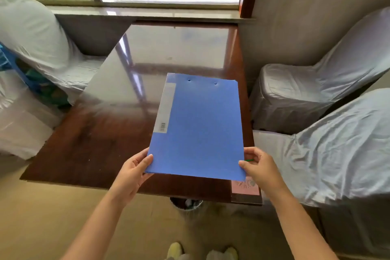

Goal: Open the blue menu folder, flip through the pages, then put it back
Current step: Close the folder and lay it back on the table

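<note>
The blue menu folder (200, 124) is closed, with a pale label strip down its left edge and two rivets near its far end. It lies over the right half of the dark glossy wooden table (101, 137). My left hand (133, 171) grips the folder's near left corner, thumb on top. My right hand (258, 167) pinches the near right corner, and a small green tip shows between its fingers. I cannot tell whether the folder rests flat on the table or is lifted slightly.
Chairs under grey covers stand at the right (316, 99), near right (337, 154) and far left (35, 40). A pink card (245, 188) lies on the table's near right corner. A waste bin (186, 203) sits under the table edge. A window sill (147, 12) runs behind.
</note>
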Demonstrator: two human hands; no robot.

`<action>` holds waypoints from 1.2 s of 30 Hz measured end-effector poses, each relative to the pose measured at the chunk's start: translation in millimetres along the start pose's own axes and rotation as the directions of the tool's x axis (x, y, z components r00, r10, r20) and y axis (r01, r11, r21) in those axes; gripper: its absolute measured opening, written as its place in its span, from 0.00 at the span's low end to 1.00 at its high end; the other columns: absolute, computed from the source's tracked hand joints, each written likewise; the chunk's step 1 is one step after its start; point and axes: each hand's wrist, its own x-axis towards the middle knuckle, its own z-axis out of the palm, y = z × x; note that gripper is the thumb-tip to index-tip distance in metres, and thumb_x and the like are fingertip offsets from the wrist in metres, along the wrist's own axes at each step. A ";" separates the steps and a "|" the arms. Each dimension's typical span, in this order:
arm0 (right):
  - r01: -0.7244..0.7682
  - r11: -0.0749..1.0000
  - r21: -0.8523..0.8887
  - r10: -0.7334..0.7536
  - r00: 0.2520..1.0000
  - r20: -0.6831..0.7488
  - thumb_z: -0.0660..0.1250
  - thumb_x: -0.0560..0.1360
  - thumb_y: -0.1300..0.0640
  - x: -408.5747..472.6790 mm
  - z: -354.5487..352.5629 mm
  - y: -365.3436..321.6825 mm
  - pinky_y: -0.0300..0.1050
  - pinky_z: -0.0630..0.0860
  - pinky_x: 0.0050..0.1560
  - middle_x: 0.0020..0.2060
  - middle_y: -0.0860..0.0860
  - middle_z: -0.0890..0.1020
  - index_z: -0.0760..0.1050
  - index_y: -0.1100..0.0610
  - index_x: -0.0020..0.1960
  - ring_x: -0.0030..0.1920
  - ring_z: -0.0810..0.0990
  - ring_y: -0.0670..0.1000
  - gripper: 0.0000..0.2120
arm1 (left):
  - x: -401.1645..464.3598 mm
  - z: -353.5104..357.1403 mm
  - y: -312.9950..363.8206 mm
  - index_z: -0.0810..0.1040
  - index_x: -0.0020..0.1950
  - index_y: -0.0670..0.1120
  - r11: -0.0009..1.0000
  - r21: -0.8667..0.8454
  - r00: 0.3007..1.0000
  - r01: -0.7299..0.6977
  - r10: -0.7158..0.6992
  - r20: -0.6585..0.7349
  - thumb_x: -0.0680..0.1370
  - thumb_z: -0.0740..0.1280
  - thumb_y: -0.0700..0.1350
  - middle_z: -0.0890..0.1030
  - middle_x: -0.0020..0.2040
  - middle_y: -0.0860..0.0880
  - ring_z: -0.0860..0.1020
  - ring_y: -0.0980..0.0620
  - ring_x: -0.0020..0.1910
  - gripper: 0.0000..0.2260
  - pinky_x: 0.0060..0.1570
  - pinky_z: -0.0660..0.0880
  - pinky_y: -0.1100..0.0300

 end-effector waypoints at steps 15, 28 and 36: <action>-0.185 0.881 -0.436 0.139 0.981 -0.134 0.64 0.75 0.64 9.1 83.3 98.3 0.48 0.79 0.42 0.48 0.55 0.79 0.70 0.57 0.52 0.45 0.77 0.54 0.08 | 37.9 -47.1 -83.3 0.77 0.55 0.64 0.810 0.570 0.980 0.139 -0.197 0.041 0.77 0.63 0.36 0.84 0.51 0.60 0.80 0.55 0.53 0.21 0.51 0.76 0.59; -0.061 0.506 -0.861 -0.119 0.983 -0.140 0.71 0.70 0.53 4.5 91.9 93.4 0.59 0.66 0.59 0.60 0.58 0.76 0.68 0.57 0.66 0.61 0.72 0.59 0.27 | 35.0 -39.6 -93.6 0.70 0.68 0.43 0.376 0.923 0.969 -0.087 0.246 -0.009 0.69 0.75 0.42 0.73 0.57 0.42 0.71 0.47 0.56 0.29 0.54 0.69 0.57; 0.400 0.354 -0.845 -0.131 0.916 0.379 0.71 0.71 0.49 -1.2 88.1 110.3 0.52 0.53 0.70 0.71 0.55 0.67 0.64 0.55 0.70 0.72 0.62 0.55 0.32 | 30.8 -20.0 -98.6 0.77 0.62 0.46 -0.073 0.873 0.872 -0.483 0.049 0.487 0.61 0.80 0.47 0.77 0.63 0.39 0.74 0.37 0.63 0.31 0.59 0.71 0.41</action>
